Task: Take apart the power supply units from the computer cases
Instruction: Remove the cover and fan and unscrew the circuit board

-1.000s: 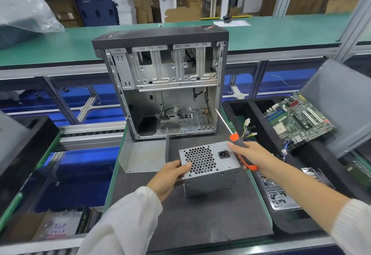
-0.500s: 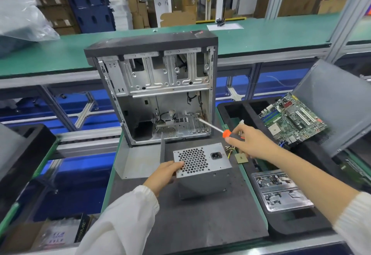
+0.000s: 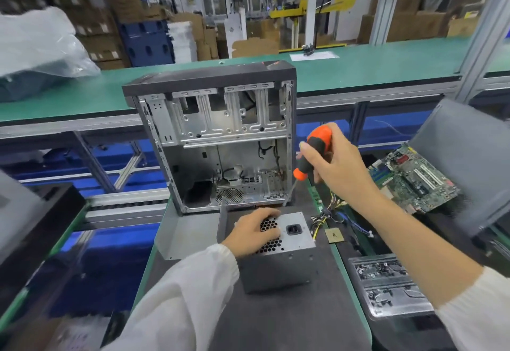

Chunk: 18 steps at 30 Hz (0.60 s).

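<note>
power supply unit (image 3: 278,256) lies on the surface (image 3: 276,320) before the open case (image 3: 220,140). we judge it heavy, rigid, sharp-edged. our left hand (image 3: 252,233) lies spread on its grille; our right hand (image 3: 335,165) grips the screwdriver (image 3: 313,152). we would hold the flat sides, never the cables (image 3: 320,221).

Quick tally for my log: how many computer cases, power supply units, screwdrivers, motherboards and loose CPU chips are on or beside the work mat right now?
computer case: 1
power supply unit: 1
screwdriver: 1
motherboard: 1
CPU chip: 1
Total: 5
</note>
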Motion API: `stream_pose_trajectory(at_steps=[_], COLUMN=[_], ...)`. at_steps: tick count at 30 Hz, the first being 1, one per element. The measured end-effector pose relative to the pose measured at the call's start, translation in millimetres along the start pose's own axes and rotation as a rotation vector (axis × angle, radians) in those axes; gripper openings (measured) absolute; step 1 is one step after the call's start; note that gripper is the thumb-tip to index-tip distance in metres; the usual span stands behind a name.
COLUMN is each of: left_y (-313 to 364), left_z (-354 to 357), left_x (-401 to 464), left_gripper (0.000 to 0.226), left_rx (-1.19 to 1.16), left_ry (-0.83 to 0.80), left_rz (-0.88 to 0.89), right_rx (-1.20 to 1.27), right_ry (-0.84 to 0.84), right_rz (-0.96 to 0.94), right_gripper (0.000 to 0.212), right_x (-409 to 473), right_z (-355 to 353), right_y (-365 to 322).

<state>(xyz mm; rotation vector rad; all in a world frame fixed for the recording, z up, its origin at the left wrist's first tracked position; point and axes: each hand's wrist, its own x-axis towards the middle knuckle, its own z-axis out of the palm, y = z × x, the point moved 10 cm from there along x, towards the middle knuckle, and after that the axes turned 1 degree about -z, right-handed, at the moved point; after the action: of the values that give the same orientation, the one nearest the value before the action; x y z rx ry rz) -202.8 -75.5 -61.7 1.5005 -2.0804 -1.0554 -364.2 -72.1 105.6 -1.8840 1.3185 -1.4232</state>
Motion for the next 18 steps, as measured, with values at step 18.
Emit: stream_pose_trajectory(at_steps=[18], left_y=[3.0], left_z=[-4.6], left_x=[-1.6], left_gripper=[0.026], left_rx=[-0.072], left_ry=[0.106], left_rz=[0.087], right_rx=[-0.131], right_ry=[-0.003], right_rz=[-0.14], right_gripper=[0.023], right_x=[-7.1], right_z=[29.6], right_y=[-14.4])
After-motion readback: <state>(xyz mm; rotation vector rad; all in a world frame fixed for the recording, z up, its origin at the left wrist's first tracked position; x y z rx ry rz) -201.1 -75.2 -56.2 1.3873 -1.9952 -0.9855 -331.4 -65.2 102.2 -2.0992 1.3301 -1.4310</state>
